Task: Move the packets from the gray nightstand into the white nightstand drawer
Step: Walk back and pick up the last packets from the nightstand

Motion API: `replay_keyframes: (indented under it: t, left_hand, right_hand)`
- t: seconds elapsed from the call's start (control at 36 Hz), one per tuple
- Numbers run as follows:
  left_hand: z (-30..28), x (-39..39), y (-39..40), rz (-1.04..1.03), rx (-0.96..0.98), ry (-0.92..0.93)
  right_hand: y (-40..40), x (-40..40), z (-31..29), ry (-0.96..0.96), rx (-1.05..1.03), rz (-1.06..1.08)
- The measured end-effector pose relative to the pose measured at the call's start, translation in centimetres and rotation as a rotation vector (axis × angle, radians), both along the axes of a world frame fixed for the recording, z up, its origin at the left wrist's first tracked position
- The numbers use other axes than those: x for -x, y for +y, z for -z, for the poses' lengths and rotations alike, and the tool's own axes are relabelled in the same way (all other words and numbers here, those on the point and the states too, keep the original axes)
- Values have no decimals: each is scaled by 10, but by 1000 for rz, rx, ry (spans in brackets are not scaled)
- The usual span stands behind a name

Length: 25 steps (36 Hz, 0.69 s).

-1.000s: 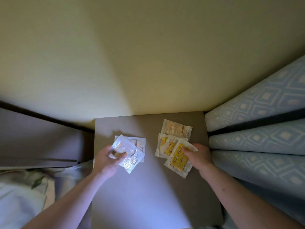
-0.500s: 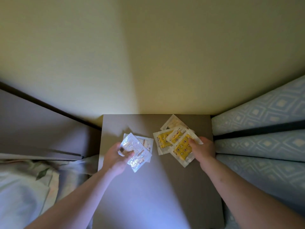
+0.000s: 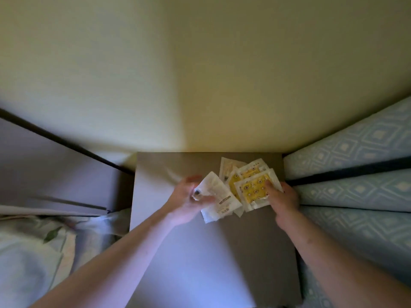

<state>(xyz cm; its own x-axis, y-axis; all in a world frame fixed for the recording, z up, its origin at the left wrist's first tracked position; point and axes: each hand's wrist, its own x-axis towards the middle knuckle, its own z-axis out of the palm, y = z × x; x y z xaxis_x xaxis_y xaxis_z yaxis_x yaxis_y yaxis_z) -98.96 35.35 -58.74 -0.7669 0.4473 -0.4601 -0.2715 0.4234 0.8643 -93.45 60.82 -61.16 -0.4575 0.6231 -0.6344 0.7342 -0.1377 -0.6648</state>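
The gray nightstand (image 3: 222, 258) fills the lower middle of the head view. My left hand (image 3: 188, 200) grips the white packets (image 3: 219, 197) at their left end and holds them against the yellow ones. Several yellow-printed packets (image 3: 252, 185) lie fanned out near the nightstand's back right corner. My right hand (image 3: 283, 197) pinches the top yellow packet at its right edge, thumb on top. A pale packet (image 3: 226, 166) peeks out behind the pile. The white nightstand and its drawer are not in view.
A blue patterned mattress (image 3: 360, 172) stands stacked against the nightstand's right side. A dark-edged panel (image 3: 55, 165) and rumpled bedding (image 3: 33, 252) lie to the left. A yellowish wall (image 3: 200, 74) rises behind.
My left hand has carried the white packets to the right until they overlap the yellow pile. My right hand has kept its hold on the yellow packets, which have bunched closer together.
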Motion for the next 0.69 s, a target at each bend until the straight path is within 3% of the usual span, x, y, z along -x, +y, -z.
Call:
replay_keyframes:
  t: [0.19,0.33,0.42,0.58,0.69]
  left_hand:
    - [12,-7,29,51,79,-199]
    - [13,-23,34,115,278,-66]
    - [14,-29,34,73,356,-88]
    - [19,-37,31,-71,330,-140]
    - [22,-44,29,-51,298,-52]
  right_hand:
    - [-4,-6,0,-27,127,68]
    - [-10,-17,4,-43,328,116]
    - [-12,-25,3,-37,402,173]
    - [-12,-27,-1,7,489,257]
    - [-10,-24,-5,59,404,361]
